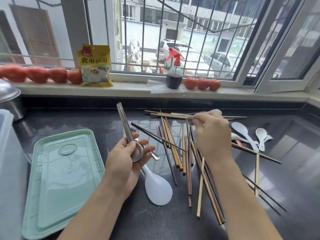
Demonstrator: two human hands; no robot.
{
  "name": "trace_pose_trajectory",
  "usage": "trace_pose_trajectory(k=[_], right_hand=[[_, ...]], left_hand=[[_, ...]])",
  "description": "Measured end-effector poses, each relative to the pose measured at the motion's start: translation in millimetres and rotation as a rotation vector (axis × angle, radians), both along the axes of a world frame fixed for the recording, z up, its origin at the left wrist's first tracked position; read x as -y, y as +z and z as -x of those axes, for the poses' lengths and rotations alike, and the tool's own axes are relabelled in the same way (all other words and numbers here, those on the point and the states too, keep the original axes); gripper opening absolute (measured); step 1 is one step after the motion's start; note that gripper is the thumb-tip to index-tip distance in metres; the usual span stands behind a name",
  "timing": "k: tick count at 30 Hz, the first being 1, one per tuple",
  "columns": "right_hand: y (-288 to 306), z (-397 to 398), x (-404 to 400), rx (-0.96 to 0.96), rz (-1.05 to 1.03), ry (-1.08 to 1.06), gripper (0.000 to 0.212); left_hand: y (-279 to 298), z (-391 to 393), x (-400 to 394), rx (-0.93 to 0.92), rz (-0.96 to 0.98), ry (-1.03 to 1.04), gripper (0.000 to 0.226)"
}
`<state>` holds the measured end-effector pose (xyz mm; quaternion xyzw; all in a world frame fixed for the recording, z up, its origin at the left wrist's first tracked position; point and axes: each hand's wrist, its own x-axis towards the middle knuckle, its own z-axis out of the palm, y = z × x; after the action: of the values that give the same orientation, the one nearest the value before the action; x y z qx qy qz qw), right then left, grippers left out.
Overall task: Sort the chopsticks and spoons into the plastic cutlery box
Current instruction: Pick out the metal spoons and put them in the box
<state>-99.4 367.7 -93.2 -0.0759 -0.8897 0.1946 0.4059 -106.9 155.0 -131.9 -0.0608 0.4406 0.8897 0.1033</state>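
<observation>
My left hand (123,160) is shut on a stack of metal spoons (127,130), bowls in the palm, handles pointing up and away. My right hand (212,135) hovers over the scattered chopsticks (173,149) and pinches the end of a metal spoon (181,114) lying across their far ends. A white rice paddle (158,187) lies just below my left hand. More white spoons (245,134) rest to the right. The green plastic cutlery box lid (64,181) lies flat at the left, and a clear box edge (5,153) shows at the far left.
The dark countertop (285,179) carries loose chopsticks out to the right. On the windowsill stand tomatoes (201,83), a yellow packet (95,65) and a spray bottle (174,73). A metal pot (8,99) sits at the far left.
</observation>
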Motion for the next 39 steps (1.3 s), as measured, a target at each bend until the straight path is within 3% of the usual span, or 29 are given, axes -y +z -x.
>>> trace_pose_trajectory(k=[2, 5, 9, 13, 18, 23, 29, 35, 39], right_hand=[[-12, -14, 34, -0.213, -0.018, 0.097, 0.009], [-38, -17, 65, -0.301, -0.007, 0.241, 0.006], [-56, -16, 78, -0.207, -0.074, 0.394, 0.008], [-63, -13, 81, -0.104, -0.159, 0.407, 0.016], [-61, -16, 81, -0.164, -0.110, 0.422, 0.019], [-65, -20, 88, -0.232, -0.083, 0.589, 0.014], [-68, -22, 96, -0.210, -0.125, 0.588, 0.017], [-65, -17, 84, -0.196, -0.031, 0.379, 0.009], [-72, -15, 83, -0.085, -0.196, 0.451, 0.017]], left_hand=[[1, -1, 0, 0.021, -0.064, -0.012, 0.030], [2, 2, 3, 0.047, -0.149, -0.025, 0.030], [1, 3, 6, 0.067, -0.194, -0.063, 0.031], [3, 2, 7, 0.039, -0.232, -0.090, 0.032], [2, 1, 6, 0.003, -0.090, -0.022, 0.033], [-3, 4, 7, -0.010, 0.059, -0.041, 0.028], [2, 0, 9, -0.003, -0.125, -0.081, 0.022], [3, 3, 6, -0.044, 0.102, 0.166, 0.032], [7, 3, 10, 0.008, 0.074, 0.150, 0.032]])
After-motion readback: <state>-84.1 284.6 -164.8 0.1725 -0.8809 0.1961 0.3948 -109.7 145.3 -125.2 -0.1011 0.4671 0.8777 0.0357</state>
